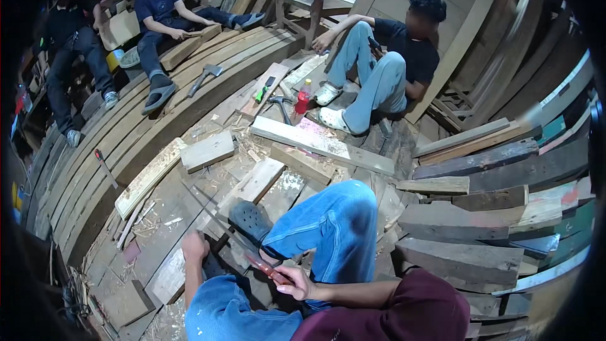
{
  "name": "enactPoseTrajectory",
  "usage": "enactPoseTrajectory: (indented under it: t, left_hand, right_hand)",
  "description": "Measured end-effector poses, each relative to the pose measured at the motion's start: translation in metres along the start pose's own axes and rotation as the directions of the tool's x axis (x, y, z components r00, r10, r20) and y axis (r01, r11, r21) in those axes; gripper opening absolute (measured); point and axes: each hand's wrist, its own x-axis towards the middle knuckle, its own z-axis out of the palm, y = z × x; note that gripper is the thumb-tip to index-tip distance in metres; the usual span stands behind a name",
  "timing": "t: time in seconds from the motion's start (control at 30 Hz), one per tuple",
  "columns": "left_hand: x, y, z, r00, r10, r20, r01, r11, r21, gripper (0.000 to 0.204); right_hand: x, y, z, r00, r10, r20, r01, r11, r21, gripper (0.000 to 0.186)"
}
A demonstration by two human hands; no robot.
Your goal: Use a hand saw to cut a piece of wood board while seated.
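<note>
In my right hand [297, 283] is the reddish-brown handle of a long narrow-bladed tool [221, 222]. Its grey blade slants up and to the left, passing over the wood near my grey clog [249, 220]; whether the edge has teeth is too small to tell. My left hand [196, 247] is curled closed beside my left knee, apart from the blade, and what its fingers hold, if anything, is hidden. Below it a pale board [169, 281] lies on the floor. A light plank [252, 183] lies beyond my foot.
Wood blocks [208, 151], a long beam [322, 144], a hammer [281, 107] and a red bottle [303, 96] lie or stand ahead. A hatchet [205, 79] rests on stacked planks [126, 132]. Three people sit around; stacked timber [457, 262] borders my right.
</note>
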Motion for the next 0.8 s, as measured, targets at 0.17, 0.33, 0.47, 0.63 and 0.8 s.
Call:
enactPoseTrajectory:
  t: [0.17, 0.33, 0.47, 0.63, 0.8]
  left_hand:
    - [-0.004, -0.012, 0.005, 1.000, -0.005, -0.020, 0.005, 1.000, 0.028, 0.023]
    - [-0.017, -0.020, 0.004, 1.000, 0.020, -0.015, -0.021, 0.999, -0.037, 0.033]
    - [-0.022, -0.014, -0.006, 0.999, -0.037, -0.035, 0.036, 0.999, -0.017, 0.032]
    - [0.004, 0.025, -0.011, 0.999, -0.010, 0.042, 0.012, 0.999, -0.044, 0.022]
    - [-0.014, 0.003, -0.015, 0.990, -0.125, 0.068, 0.125, 0.992, 0.002, 0.018]
  right_hand:
    - [0.001, -0.011, 0.001, 0.874, 0.406, 0.268, -0.472, 0.842, 0.261, 0.025]
    - [0.019, -0.019, 0.008, 0.557, 0.803, 0.212, -0.821, 0.571, -0.005, 0.035]
    - [0.014, 0.019, 0.015, 0.514, 0.857, 0.026, -0.854, 0.515, -0.072, 0.035]
    - [0.009, 0.023, 0.015, 0.674, 0.719, -0.169, -0.732, 0.621, -0.279, 0.052]
    - [-0.003, 0.025, 0.031, 0.735, 0.677, -0.034, -0.669, 0.716, -0.199, 0.049]
